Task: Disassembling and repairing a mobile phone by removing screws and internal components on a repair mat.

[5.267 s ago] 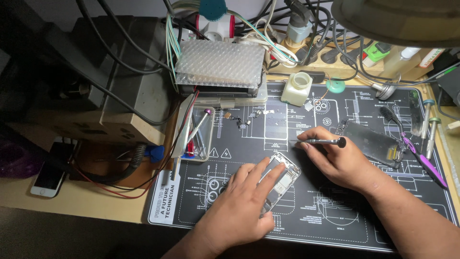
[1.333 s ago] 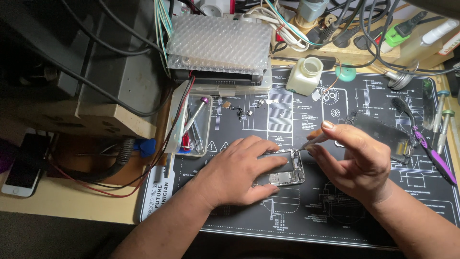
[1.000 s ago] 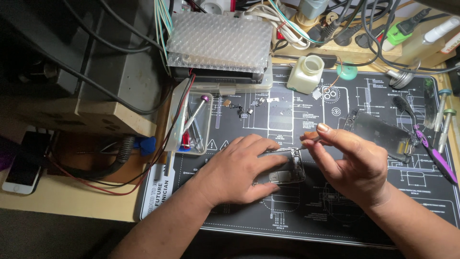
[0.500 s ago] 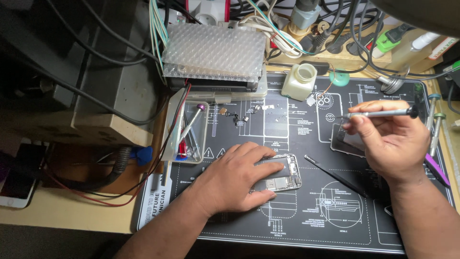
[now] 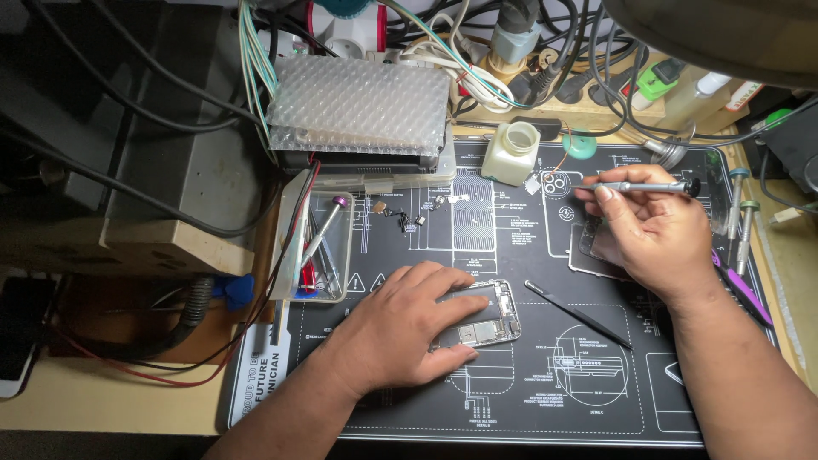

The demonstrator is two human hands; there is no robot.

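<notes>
Light falls from the lamp shade (image 5: 724, 34) at the top right, itself a soft, out-of-focus shape; below it the black work mat (image 5: 511, 375) is brightly and warmly lit, its white line drawings crisp; left of the mat the scene sinks into deep shadow, cables and boxes barely readable; the bubble wrap (image 5: 358, 106) above the mat glints with small highlights; both forearms blur slightly at the bottom edge.

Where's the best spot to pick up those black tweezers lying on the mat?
Probably pinch the tweezers across their middle from above. They lie flat and slanted on the mat, apart from the phone under the left hand, so both long sides are open for fingers.
</notes>
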